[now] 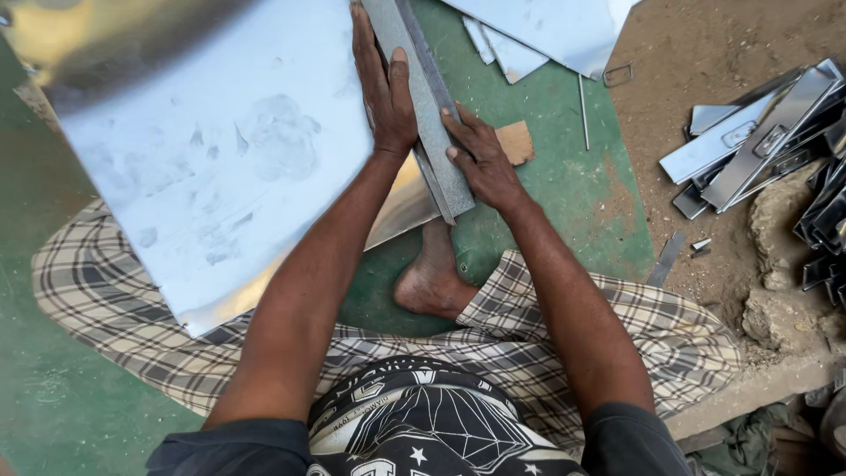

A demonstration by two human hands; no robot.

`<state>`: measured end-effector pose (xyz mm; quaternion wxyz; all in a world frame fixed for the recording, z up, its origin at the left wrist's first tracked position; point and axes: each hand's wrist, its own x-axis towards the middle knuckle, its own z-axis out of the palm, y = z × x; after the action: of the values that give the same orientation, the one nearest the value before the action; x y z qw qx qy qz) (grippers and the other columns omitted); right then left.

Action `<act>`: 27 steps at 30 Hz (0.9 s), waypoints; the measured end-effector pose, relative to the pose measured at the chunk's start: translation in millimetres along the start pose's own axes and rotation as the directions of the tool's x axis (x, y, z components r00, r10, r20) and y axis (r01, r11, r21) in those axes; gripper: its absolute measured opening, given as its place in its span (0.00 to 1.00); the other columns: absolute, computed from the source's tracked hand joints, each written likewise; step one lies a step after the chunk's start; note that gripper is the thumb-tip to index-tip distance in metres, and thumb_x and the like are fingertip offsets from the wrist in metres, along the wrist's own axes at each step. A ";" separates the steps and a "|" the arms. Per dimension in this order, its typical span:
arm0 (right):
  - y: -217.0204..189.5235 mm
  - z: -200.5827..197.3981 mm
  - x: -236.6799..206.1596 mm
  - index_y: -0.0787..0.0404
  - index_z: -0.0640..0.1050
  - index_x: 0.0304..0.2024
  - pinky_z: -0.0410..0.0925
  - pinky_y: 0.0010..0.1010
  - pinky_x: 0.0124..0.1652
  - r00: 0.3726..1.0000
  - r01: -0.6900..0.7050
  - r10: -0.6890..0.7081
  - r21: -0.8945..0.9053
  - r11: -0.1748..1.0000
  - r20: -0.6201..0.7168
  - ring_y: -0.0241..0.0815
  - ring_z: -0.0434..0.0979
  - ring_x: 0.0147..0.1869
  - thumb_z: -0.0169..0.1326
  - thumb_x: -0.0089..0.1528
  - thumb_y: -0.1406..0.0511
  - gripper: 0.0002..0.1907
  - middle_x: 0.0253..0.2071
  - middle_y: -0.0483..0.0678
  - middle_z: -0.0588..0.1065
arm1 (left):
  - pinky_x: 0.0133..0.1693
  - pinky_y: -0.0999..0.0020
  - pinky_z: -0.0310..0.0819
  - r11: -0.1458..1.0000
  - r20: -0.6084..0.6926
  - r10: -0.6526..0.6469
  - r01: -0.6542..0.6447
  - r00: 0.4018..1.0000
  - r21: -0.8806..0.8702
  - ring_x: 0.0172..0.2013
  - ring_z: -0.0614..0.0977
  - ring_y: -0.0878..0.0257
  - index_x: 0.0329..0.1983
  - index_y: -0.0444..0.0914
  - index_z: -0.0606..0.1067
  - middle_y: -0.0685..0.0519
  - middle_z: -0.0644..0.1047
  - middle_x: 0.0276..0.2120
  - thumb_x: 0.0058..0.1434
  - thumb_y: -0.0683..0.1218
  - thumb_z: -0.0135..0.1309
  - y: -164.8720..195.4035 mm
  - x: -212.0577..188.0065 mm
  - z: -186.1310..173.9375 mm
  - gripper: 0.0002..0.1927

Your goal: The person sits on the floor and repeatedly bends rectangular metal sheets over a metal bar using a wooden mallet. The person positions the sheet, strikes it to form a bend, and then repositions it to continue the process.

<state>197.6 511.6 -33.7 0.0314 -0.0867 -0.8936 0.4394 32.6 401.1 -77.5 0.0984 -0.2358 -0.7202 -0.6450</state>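
2 hands of yours work over a green floor (53, 388). Furthest left lies a large shiny metal sheet (211, 159), smudged with prints, its near corner resting over your checked cloth (106, 300). Your left hand (381, 92) lies flat along the sheet's right edge, fingers stretched out and pressed down, with the thumb against a long grey metal bar (423, 97); its grip is spread, pinching nothing. The bar runs along that edge of the sheet, slanting toward you. Your right hand (480, 159) presses on the bar's near end, fingertips on top of it, its grip flat and closed around nothing. Below the bar's end your bare foot (432, 278) rests on the floor. Just right of that hand lies a small cardboard scrap (515, 141). Further right, on bare dirt (705, 53), sits a heap of folded metal strips (767, 141).
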 end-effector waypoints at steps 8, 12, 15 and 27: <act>15.3 -9.8 31.2 0.52 0.66 0.73 0.55 0.38 0.74 0.992 -0.112 0.100 0.184 0.976 0.075 0.48 0.65 0.74 0.50 0.71 0.64 0.27 0.74 0.49 0.67 | 0.74 0.62 0.53 0.996 -0.041 -0.057 0.059 0.998 0.062 0.73 0.61 0.56 0.81 0.41 0.55 0.49 0.59 0.75 0.81 0.48 0.39 -21.3 23.4 7.7 0.27; 12.4 -8.4 46.2 0.53 0.65 0.74 0.58 0.38 0.73 0.992 -0.112 0.090 0.298 0.948 0.085 0.47 0.66 0.76 0.50 0.71 0.62 0.27 0.75 0.49 0.67 | 0.76 0.60 0.55 0.996 -0.067 -0.035 0.040 0.997 0.083 0.75 0.62 0.54 0.80 0.39 0.55 0.47 0.59 0.74 0.82 0.49 0.38 -34.2 31.2 14.3 0.26; 13.0 -17.9 43.1 0.53 0.64 0.74 0.61 0.38 0.70 0.977 -0.198 0.148 0.391 0.899 0.153 0.46 0.65 0.75 0.50 0.72 0.59 0.28 0.74 0.49 0.65 | 0.75 0.58 0.57 0.997 -0.079 -0.028 0.034 0.996 0.074 0.75 0.62 0.52 0.79 0.39 0.55 0.46 0.60 0.74 0.83 0.51 0.37 -42.5 28.8 15.8 0.25; 59.6 -38.9 -127.1 0.63 0.74 0.47 0.71 0.50 0.44 0.740 -0.392 0.636 -0.627 0.673 0.220 0.60 0.79 0.47 0.66 0.55 0.54 0.26 0.44 0.59 0.78 | 0.79 0.53 0.43 0.963 -0.062 -0.089 0.102 0.994 0.248 0.77 0.57 0.48 0.77 0.38 0.59 0.42 0.62 0.76 0.81 0.52 0.36 -65.0 20.7 16.4 0.26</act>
<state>335.3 554.4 -54.5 -0.3161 -0.2494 -0.9003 0.1655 -13.1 417.8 -128.1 0.1144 -0.1701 -0.8037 -0.5586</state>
